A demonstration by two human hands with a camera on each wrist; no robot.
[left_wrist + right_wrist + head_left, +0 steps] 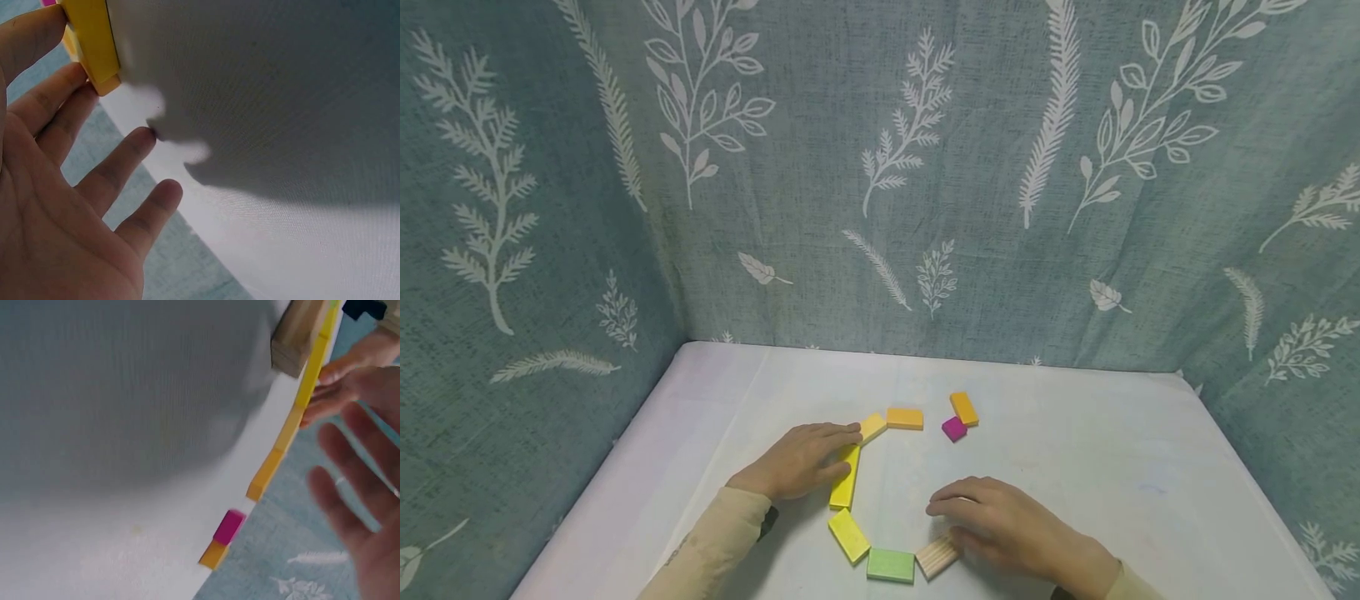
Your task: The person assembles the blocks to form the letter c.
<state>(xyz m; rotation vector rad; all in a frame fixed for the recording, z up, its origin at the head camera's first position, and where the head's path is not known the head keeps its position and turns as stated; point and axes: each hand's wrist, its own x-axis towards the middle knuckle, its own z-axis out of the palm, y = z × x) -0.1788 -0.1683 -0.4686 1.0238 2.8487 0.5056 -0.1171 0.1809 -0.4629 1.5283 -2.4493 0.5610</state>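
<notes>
My left hand (805, 462) rests at the left of a curved row of blocks, fingers extended. Its thumb touches the long yellow block (844, 493), and its fingertips reach the light orange block (873, 427) just behind. In the left wrist view, two fingertips meet the end of the yellow block (94, 44), while the other two fingers spread free. Loosely bent, my right hand (1007, 525) hovers over the near right end of the row. Its thumb overlaps the ridged wooden block (936, 557) in the head view; nothing shows in its grasp.
A yellow block (849, 537) and a green block (891, 566) link the long yellow block to the wooden one. An orange block (905, 418) continues the row at the back. Right of it lie a magenta block (955, 429) and another orange block (964, 408). Patterned curtains (880, 183) surround the white table (1075, 433).
</notes>
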